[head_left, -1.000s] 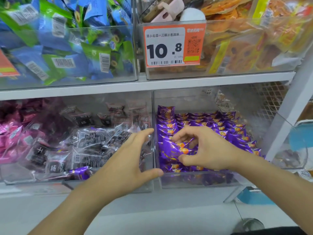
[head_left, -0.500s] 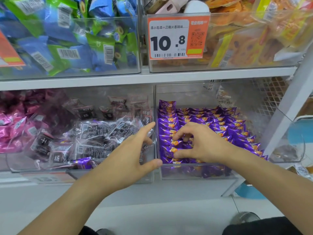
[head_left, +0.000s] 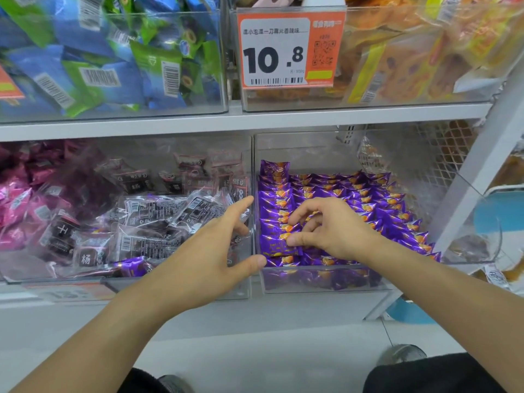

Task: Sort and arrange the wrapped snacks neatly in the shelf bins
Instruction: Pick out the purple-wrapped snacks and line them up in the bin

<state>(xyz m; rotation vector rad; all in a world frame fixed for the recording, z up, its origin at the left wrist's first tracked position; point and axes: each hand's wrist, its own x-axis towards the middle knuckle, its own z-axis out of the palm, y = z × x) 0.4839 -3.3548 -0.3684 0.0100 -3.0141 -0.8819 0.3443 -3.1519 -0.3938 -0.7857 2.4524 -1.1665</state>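
Purple foil meets the right hand's fingertips (head_left: 293, 219) at frame centre: thumb and curled fingers pinch one purple snack (head_left: 279, 245) in the front left corner of the clear right bin (head_left: 320, 282). The right hand (head_left: 331, 231) hovers over the purple packs (head_left: 354, 194), which lie in about three neat rows, too many to count exactly. The left hand (head_left: 204, 256) spreads wide, fingers straight, thumb against the wall between two bins, holding nothing. Its fingers reach over the left bin (head_left: 175, 290) of clear-wrapped dark snacks (head_left: 147, 219), where one stray purple pack (head_left: 130, 266) lies at the front. Pink packs (head_left: 17, 205) fill the left edge. Two upper bins hold blue and green packets (head_left: 93, 61) and orange packets (head_left: 419, 58), behind one orange price tag (head_left: 289, 49) reading 10.8.
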